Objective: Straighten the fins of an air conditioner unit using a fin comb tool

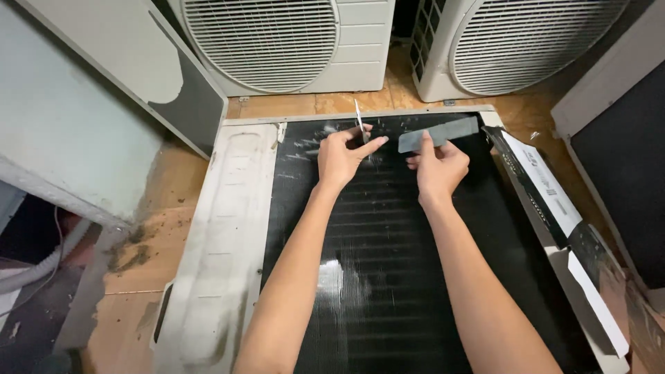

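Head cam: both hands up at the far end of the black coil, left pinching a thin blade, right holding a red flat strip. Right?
Not quite. In the head view the flat strip in the right hand is grey, not red. The rest stands: left hand pinches the thin blade at the far end of the black coil.

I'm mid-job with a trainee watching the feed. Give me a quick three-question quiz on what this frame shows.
1. True or false: the left hand pinches a thin silvery blade against the black finned coil.
2. What does the right hand hold? A) a flat grey strip B) a red screwdriver C) a coiled hose
3. Fill in: beyond the coil stand two white outdoor units, each with a round fan ____.

Key:
1. True; its tip rests near the coil's top edge.
2. A, the flat grey strip, held over the fins.
3. Grille: see the left fan grille and the right fan grille.
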